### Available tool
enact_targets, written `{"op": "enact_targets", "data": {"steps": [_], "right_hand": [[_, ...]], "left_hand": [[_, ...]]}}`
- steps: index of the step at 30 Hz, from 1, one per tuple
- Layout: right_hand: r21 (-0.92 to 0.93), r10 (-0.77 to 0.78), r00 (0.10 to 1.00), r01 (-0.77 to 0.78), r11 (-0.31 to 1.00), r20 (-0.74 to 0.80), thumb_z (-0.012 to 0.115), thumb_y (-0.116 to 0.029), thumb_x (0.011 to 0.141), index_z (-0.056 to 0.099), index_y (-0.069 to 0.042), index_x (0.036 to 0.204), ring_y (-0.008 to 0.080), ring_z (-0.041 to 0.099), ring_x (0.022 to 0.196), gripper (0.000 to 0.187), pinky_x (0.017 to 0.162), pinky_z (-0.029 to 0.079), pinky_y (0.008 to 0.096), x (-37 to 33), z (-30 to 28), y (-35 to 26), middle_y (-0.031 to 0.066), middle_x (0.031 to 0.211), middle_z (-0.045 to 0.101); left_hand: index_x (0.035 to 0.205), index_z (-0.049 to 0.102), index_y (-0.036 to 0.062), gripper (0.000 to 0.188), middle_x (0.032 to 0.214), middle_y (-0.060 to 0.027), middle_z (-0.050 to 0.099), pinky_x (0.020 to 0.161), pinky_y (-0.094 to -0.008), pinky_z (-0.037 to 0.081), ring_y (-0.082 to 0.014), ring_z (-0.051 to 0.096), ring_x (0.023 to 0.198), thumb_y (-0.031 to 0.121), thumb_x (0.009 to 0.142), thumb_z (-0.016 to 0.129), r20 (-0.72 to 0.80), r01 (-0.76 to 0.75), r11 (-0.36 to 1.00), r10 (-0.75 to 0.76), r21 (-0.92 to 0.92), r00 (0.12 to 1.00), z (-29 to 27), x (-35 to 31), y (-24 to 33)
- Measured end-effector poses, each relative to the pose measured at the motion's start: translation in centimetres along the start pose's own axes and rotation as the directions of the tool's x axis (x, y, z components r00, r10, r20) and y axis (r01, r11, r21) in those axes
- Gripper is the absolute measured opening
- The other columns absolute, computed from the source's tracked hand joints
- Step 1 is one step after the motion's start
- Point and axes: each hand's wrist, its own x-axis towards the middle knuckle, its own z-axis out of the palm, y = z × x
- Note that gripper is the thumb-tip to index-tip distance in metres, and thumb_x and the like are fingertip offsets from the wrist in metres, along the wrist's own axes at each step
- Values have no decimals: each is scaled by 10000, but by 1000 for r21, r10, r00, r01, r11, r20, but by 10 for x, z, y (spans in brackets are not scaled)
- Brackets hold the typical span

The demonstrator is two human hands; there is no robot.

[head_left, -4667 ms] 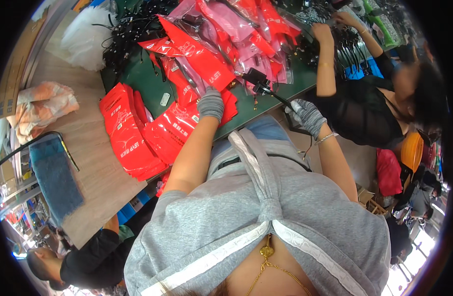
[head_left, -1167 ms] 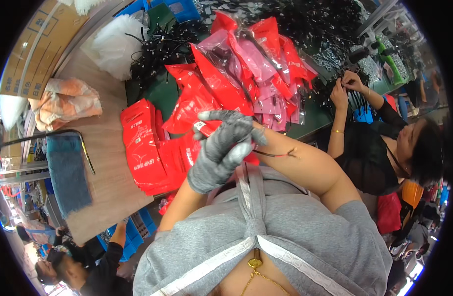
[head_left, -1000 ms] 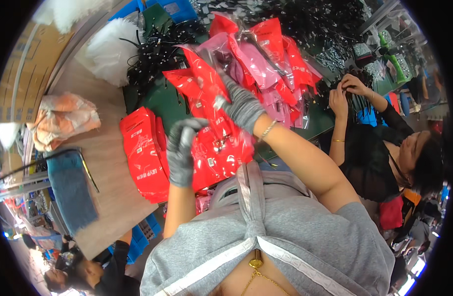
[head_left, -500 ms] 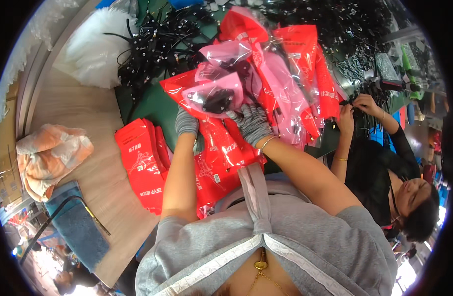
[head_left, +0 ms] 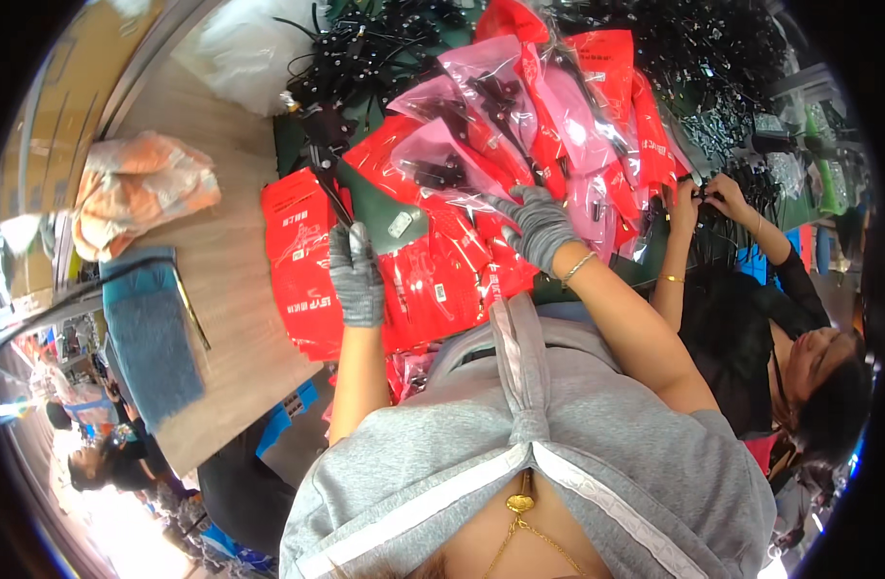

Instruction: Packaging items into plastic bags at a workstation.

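Note:
My left hand [head_left: 355,275], in a grey striped knit glove, is closed around the lower end of a long black strap-like item [head_left: 328,174] that has a bulky, knotted top. It hangs over the left red packaging bags [head_left: 293,256]. My right hand [head_left: 542,232], gloved the same way, lies with fingers stretched out at the lower edge of a heap of pink and red clear-fronted bags [head_left: 582,125]. Dark items show inside several of them. Closest to it is a filled pink bag [head_left: 442,164]. More flat red bags [head_left: 433,289] lie between my hands.
A tangle of black straps [head_left: 384,58] covers the far table. A small white tag [head_left: 401,224] lies on the green mat [head_left: 365,207]. An orange checked cloth [head_left: 148,193] sits on the left board. At right, a co-worker's hands [head_left: 708,201] handle a small black part.
My left hand has come out from beside the filled bag and now holds the black strap-like item. My right hand stays by the heap. The view has shifted slightly.

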Motion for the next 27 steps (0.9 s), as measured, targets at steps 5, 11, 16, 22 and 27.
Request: {"op": "enact_targets", "data": {"steps": [5, 11, 16, 22, 27], "right_hand": [[397, -25, 797, 328, 857, -604, 727, -281, 773, 462, -193, 1373, 314, 459, 1229, 662, 1025, 397, 416, -15, -90, -46, 157, 1309, 484], [940, -304, 902, 337, 47, -308, 782, -168, 766, 449, -62, 1363, 182, 512, 1120, 692, 984, 406, 334, -27, -78, -95, 65, 1223, 557], [950, 285, 918, 215, 226, -276, 668, -197, 830, 600, -73, 973, 154, 606, 789, 200, 740, 491, 352, -53, -64, -81, 52, 793, 618], [440, 509, 841, -393, 808, -183, 600, -264, 907, 597, -84, 1185, 307, 641, 869, 331, 794, 492, 392, -146, -79, 17, 170, 1002, 655], [283, 536, 842, -502, 818, -55, 620, -351, 886, 616, -153, 1207, 298, 608, 1035, 377, 899, 468, 372, -202, -33, 36, 117, 1089, 660]], "left_hand": [[1247, 526, 99, 315, 982, -7, 589, 499, -182, 359, -32, 446, 615, 265, 981, 543, 295, 142, 890, -9, -433, 955, -6, -54, 66], [1213, 554, 21, 349, 1051, -94, 624, 778, -307, 486, -217, 599, 940, 182, 916, 645, 282, -338, 925, 375, -173, 883, 57, -96, 91], [1183, 563, -11, 348, 1033, -211, 647, 828, -350, 511, -279, 654, 945, 214, 924, 619, 533, -511, 845, 364, 155, 764, 82, -106, 54], [1140, 587, 18, 374, 1026, -162, 676, 812, -386, 515, -299, 659, 928, 301, 901, 633, 766, -429, 709, -242, 559, 596, 69, -106, -19], [1236, 512, 96, 561, 1079, -150, 644, 786, -455, 503, -334, 646, 951, 460, 832, 650, 670, -445, 583, -246, 680, 700, 100, -121, -53]]}}
